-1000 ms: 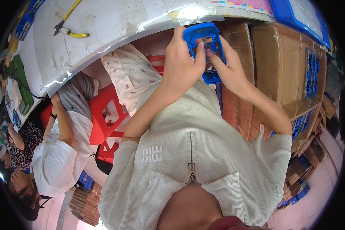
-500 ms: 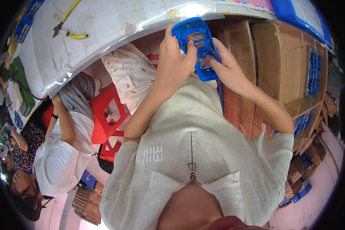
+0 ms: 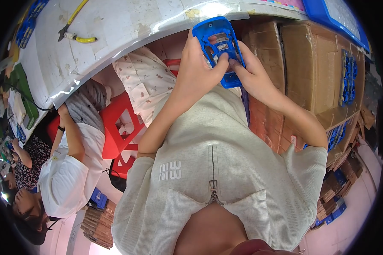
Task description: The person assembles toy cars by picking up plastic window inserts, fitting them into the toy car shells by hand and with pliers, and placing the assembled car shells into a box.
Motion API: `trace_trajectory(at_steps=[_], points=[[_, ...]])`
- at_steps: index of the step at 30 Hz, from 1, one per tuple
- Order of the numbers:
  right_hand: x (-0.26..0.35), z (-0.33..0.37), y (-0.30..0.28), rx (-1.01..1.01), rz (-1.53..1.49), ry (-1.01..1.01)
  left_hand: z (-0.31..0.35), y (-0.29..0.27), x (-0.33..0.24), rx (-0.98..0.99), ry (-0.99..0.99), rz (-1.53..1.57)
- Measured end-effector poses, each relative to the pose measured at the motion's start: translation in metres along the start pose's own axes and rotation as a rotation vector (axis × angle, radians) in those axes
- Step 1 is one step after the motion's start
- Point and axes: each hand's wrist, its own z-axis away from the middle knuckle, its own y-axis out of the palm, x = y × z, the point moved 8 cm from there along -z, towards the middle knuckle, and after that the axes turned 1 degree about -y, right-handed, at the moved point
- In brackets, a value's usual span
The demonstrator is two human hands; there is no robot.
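Note:
A blue plastic housing (image 3: 212, 27), long with rounded ends and several openings, is held between my two hands at the table's front edge. My left hand (image 3: 200, 63) wraps its left side, the thumb pressing on the middle of the inner face. Gripping the right side, my right hand (image 3: 253, 70) has its thumb beside the left one. Pale, shiny parts show in the upper openings. The thumbs cover part of the centre, and the fingers behind the housing are hidden.
On the white table (image 3: 123, 25) lie yellow-handled pliers (image 3: 78, 38). Open cardboard boxes (image 3: 300, 63) stand at right, with blue parts (image 3: 349, 78) inside one. A blue tray (image 3: 338, 21) sits at the far right. To my left, a person in white (image 3: 66, 178) sits near a red stool (image 3: 119, 123).
My left thumb has slid down from the upper opening to the housing's middle, close to the right thumb. The housing has shifted slightly up and turned a little.

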Motion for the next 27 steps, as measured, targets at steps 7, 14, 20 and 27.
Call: trace_trajectory(at_steps=[7,14,20,27], points=[[0.003,-0.001,0.001,-0.007,0.066,-0.029,0.002,0.006,0.004,-0.008,-0.039,0.095],[0.006,0.009,-0.003,-0.053,0.083,-0.052,0.009,0.009,0.006,0.031,-0.079,0.053],[0.037,0.016,0.027,0.225,0.232,-0.405,0.021,-0.002,-0.006,-0.094,-0.014,0.1],[0.129,0.056,-0.076,-0.3,0.993,-0.821,0.009,-0.132,-0.024,-0.327,-0.062,-0.08]])
